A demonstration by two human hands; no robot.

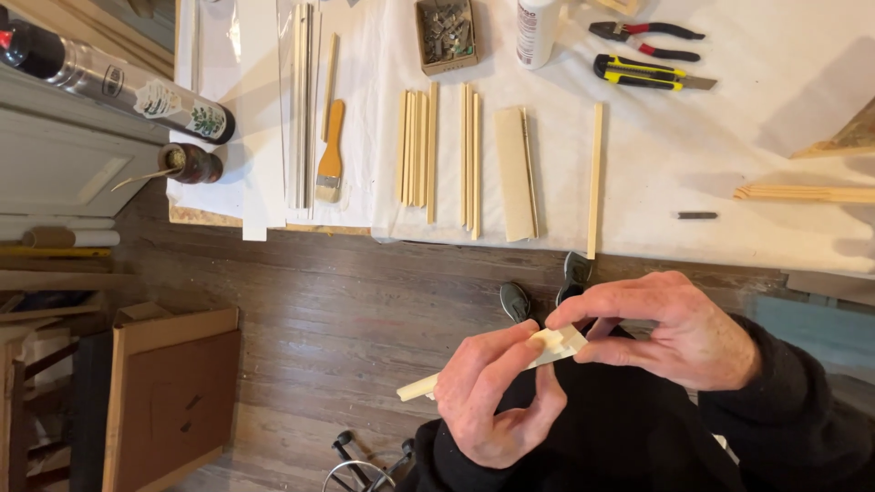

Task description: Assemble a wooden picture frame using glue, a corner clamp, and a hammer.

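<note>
Both hands, left hand and right hand, pinch a pale wooden strip with closed fingers above the floor; its middle hidden. Beyond, a white glue bottle stands cut off on the table, beside a small brown box

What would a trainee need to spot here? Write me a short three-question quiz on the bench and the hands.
1. True or false: both hands grip the same pale wooden strip.
2. Which lies nearest the yellow utility knife? A) red-handled pliers B) paintbrush C) brown bottle
3. Fill in: the paintbrush's bristles point toward the table's ____ edge.

Key
1. True: the left hand and the right hand both pinch it, above the lap.
2. A.
3. Near, the edge closest to the person.
</note>
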